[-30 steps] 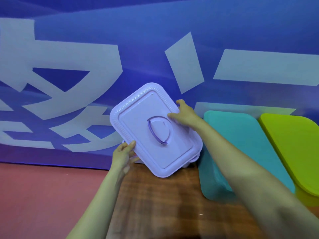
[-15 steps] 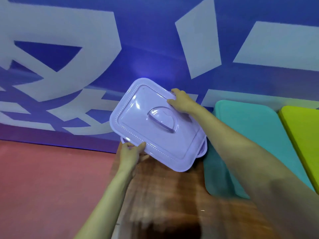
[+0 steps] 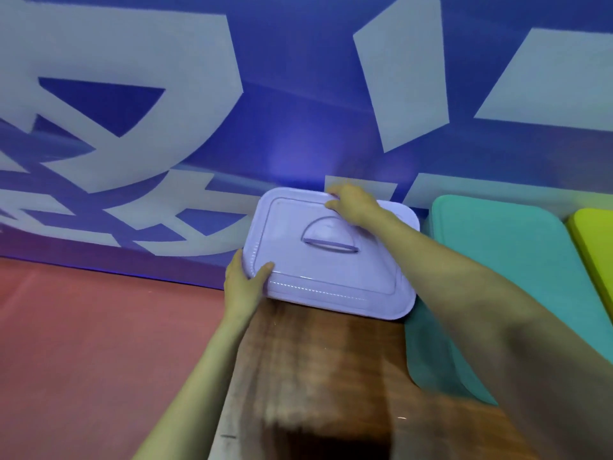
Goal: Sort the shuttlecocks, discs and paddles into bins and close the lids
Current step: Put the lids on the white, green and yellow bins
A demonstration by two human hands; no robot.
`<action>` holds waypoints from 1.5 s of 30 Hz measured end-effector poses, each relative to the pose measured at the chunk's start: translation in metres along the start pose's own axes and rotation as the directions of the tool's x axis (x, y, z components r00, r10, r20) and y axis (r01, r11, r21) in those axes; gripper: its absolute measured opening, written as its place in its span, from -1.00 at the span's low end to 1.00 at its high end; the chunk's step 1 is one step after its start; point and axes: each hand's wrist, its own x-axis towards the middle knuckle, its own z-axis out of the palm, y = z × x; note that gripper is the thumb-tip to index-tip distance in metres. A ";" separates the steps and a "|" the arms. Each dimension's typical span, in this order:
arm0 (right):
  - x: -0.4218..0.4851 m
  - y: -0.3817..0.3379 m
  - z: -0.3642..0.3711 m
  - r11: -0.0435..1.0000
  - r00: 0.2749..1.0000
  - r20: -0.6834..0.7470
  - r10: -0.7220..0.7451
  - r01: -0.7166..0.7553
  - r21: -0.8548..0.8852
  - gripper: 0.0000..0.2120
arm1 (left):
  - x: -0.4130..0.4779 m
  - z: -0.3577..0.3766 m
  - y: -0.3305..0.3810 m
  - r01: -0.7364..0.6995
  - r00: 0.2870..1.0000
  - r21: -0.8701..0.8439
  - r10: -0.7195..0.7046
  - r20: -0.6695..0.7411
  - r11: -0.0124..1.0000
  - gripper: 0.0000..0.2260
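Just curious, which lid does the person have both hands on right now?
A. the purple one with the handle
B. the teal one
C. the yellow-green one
A: the left hand grips the near left corner of the purple lid and the right hand holds its far edge, while the teal lid and the yellow-green lid lie untouched to the right.

The left hand [image 3: 243, 285] and right hand [image 3: 353, 205] grip the lilac lid [image 3: 331, 277] beside the teal bin [image 3: 497, 260] on the wooden table [image 3: 315, 360].
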 end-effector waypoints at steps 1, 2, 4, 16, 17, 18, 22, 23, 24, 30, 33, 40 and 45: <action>-0.001 0.001 0.004 1.000 0.999 -0.027 0.018 -0.017 0.017 -0.81 | 0.002 0.000 -0.001 0.040 0.999 -0.024 -0.040 -0.001 0.999 -0.43; -0.005 0.001 0.007 0.998 0.997 -0.060 0.043 -0.039 0.051 -0.72 | 0.003 0.002 -0.004 0.065 0.998 -0.031 -0.066 -0.010 0.997 -0.41; -0.022 0.002 0.011 0.986 0.985 -0.150 0.087 -0.063 0.155 -0.58 | 0.002 0.006 -0.009 0.065 0.997 -0.026 -0.065 -0.032 0.998 -0.42; -0.112 0.033 0.046 0.806 0.812 -0.133 0.569 -0.518 0.288 -0.35 | 0.003 0.010 -0.003 0.097 0.995 -0.033 -0.098 -0.017 0.995 -0.41; -0.111 0.033 0.045 0.804 0.809 -0.136 0.572 -0.520 0.288 -0.33 | 0.004 0.009 -0.004 0.098 0.995 -0.033 -0.098 -0.013 0.995 -0.39; -0.111 0.032 0.043 0.799 0.805 -0.134 0.579 -0.526 0.292 -0.31 | 0.006 0.008 -0.006 0.103 0.995 -0.029 -0.103 -0.012 0.994 -0.34; -0.114 0.031 0.046 0.782 0.798 -0.083 0.597 -0.556 0.281 -0.18 | 0.016 0.000 -0.011 0.120 0.993 -0.043 -0.120 -0.013 0.992 -0.30; -0.115 0.029 0.048 0.788 0.803 -0.069 0.592 -0.559 0.258 -0.17 | 0.017 -0.003 -0.010 0.126 0.992 -0.054 -0.127 -0.014 0.991 -0.34; -0.117 0.028 0.051 0.791 0.807 -0.055 0.588 -0.561 0.244 -0.16 | 0.018 -0.005 -0.011 0.137 0.990 -0.073 -0.138 -0.009 0.988 -0.37; -0.122 0.028 0.060 0.773 0.805 -0.055 0.591 -0.545 0.325 -0.13 | 0.019 -0.016 -0.020 0.169 0.985 -0.119 -0.171 -0.008 0.978 -0.37; -0.126 0.027 0.063 0.755 0.793 -0.061 0.606 -0.549 0.357 -0.12 | 0.017 -0.017 -0.020 0.191 0.981 -0.164 -0.194 -0.003 0.968 -0.43; -0.148 0.026 0.074 0.784 0.813 -0.067 0.578 -0.530 0.325 -0.13 | -0.012 -0.030 -0.033 0.179 0.982 -0.254 -0.186 -0.007 0.950 -0.51; -0.148 0.024 0.066 0.808 0.827 -0.102 0.553 -0.502 0.307 -0.22 | -0.013 -0.032 -0.029 0.132 0.991 -0.213 -0.136 -0.006 0.968 -0.53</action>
